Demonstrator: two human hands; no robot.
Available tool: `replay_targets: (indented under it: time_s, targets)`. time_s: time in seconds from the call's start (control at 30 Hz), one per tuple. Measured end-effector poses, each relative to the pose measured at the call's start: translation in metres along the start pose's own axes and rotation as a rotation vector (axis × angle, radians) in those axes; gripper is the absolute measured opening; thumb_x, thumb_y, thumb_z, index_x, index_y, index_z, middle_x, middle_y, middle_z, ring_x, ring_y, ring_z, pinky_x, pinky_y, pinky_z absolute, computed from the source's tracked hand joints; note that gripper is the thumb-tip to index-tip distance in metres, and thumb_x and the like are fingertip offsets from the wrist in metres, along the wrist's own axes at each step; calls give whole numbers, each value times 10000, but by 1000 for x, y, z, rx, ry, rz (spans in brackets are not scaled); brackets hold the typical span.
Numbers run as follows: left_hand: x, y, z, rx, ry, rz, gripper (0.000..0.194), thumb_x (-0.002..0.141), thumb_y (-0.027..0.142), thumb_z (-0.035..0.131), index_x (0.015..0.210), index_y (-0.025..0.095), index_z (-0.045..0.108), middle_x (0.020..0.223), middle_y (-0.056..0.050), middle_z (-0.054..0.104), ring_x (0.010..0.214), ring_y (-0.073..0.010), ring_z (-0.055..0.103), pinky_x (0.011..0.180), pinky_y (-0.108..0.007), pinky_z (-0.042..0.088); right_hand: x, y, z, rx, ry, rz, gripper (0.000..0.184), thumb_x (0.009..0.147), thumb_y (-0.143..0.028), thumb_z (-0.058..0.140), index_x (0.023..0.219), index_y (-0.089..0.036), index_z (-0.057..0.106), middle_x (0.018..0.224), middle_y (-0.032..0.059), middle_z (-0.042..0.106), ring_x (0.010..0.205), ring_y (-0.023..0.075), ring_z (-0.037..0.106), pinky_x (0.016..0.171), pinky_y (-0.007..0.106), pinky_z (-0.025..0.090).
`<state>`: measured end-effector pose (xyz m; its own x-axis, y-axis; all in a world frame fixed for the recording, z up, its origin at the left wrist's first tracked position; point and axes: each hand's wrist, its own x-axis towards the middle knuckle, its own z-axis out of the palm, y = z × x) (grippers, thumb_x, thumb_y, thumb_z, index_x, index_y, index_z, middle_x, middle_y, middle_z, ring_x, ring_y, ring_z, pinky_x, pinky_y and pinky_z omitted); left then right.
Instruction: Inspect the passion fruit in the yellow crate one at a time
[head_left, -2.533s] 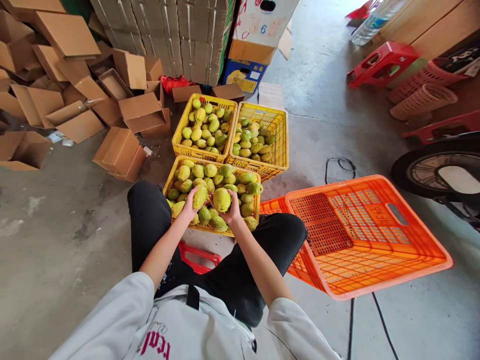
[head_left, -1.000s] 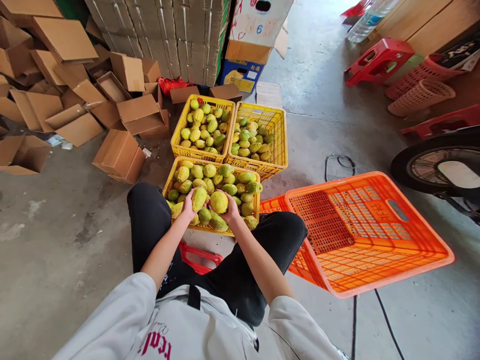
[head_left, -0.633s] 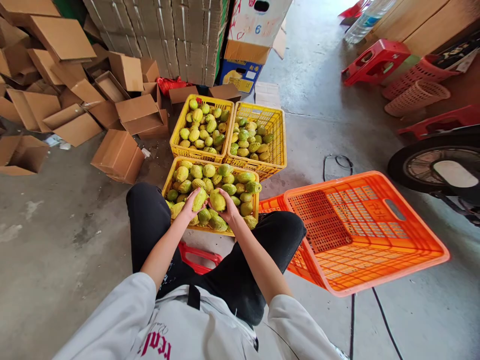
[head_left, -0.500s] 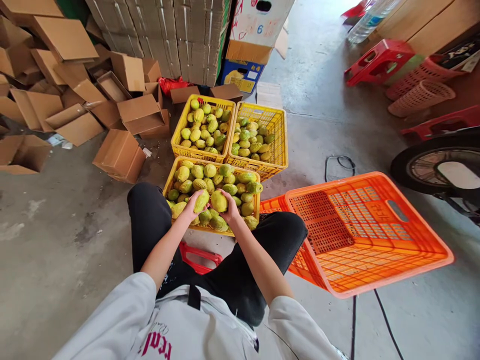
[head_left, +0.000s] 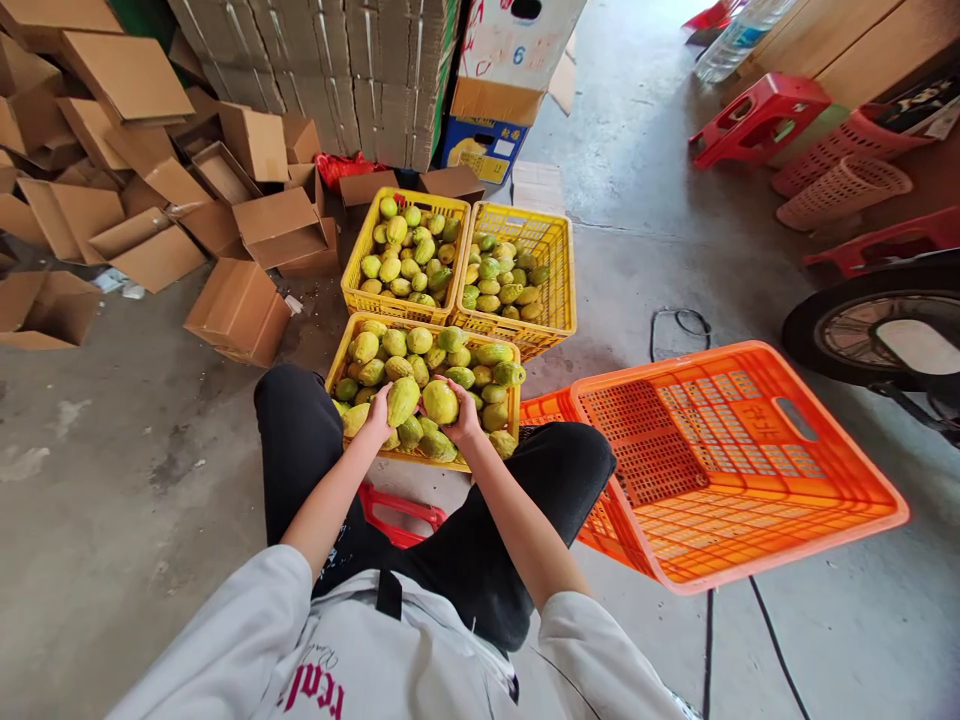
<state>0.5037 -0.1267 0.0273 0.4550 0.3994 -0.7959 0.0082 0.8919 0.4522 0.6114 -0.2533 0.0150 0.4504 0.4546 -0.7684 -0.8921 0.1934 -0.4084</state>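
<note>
Turned to show more side than before, one yellow-green fruit (head_left: 403,401) is held in the fingers of the left hand (head_left: 377,412), while the right hand (head_left: 466,412) hugs another fruit (head_left: 440,401) just beside it, over a yellow fruit crate (head_left: 517,405), with two more yellow crates (head_left: 555,270) behind.

The oval yellow-green fruit (head_left: 403,400) hides part of the left hand (head_left: 379,412). Black fabric trousers (head_left: 480,570) cover much of a red plastic frame (head_left: 405,514). The right edge crops a black spoked wheel (head_left: 855,322).
</note>
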Motion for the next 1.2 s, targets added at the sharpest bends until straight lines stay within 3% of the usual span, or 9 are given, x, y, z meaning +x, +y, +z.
replay_targets:
  time_s: [0.1, 0.33, 0.53, 0.67, 0.8, 0.93, 1.1, 1.2]
  targets:
    - [-5, 1, 2, -39, 35, -46, 440, 1110, 547, 1007, 1420, 246, 924, 1137, -150, 967, 1187, -391, 972, 971, -440, 833, 2, 0, -1, 8, 22, 6, 209, 965, -374, 773, 1157, -309, 825, 935, 33, 901, 972, 338, 964, 859, 502, 866]
    - [-8, -1, 3, -11, 15, -60, 372, 1041, 287, 1085, 1357, 194, 913, 1050, -120, 944, 1018, -313, 967, 954, -407, 831, -1, -1, -1, 3, 74, 21, 217, 971, -438, 899, 1109, -314, 787, 934, 56, 899, 1078, 355, 965, 911, 472, 867]
    - [-7, 1, 4, -119, 15, -61, 393, 1144, 334, 934, 1484, 142, 887, 1012, -114, 935, 901, -274, 937, 926, -377, 842, -12, -3, 10, 41, 105, 29, 351, 992, -450, 999, 1156, -324, 716, 989, 44, 876, 1214, 376, 953, 1022, 545, 883]
    - [-8, 4, 6, -141, 74, -61, 371, 1236, 379, 814, 1535, 166, 865, 956, -95, 900, 803, -252, 896, 806, -345, 820, -11, -3, 10, 38, 97, 64, 289, 1009, -371, 927, 1188, -316, 707, 1053, 66, 888, 1122, 369, 964, 950, 574, 901]
    - [-9, 5, 8, -104, 91, -115, 417, 1303, 401, 666, 1579, 164, 870, 994, -152, 918, 883, -306, 934, 744, -341, 796, -3, 0, 2, 38, 41, 41, 253, 969, -347, 894, 1147, -323, 716, 934, -3, 843, 984, 327, 958, 884, 529, 891]
    - [-11, 6, 9, -101, 82, -113, 460, 1360, 394, 529, 1570, 192, 886, 958, -135, 904, 919, -284, 942, 725, -288, 763, 5, 2, -3, 104, 21, 6, 143, 969, -336, 827, 1092, -311, 757, 825, -17, 792, 1001, 317, 945, 918, 479, 873]
    - [-16, 10, 12, -134, 72, -138, 475, 1362, 428, 555, 1621, 159, 848, 1161, -182, 959, 1128, -344, 970, 984, -437, 833, 9, 0, -3, 98, 20, -19, 149, 941, -323, 783, 1087, -299, 776, 871, 28, 839, 977, 337, 922, 906, 515, 860]
    - [-20, 11, 14, -138, 65, -164, 452, 1307, 422, 659, 1645, 169, 822, 1210, -196, 974, 1175, -394, 981, 1047, -542, 843, 9, -1, -5, 67, 29, -23, 140, 962, -353, 768, 1092, -301, 782, 906, 37, 854, 951, 331, 920, 873, 498, 851]
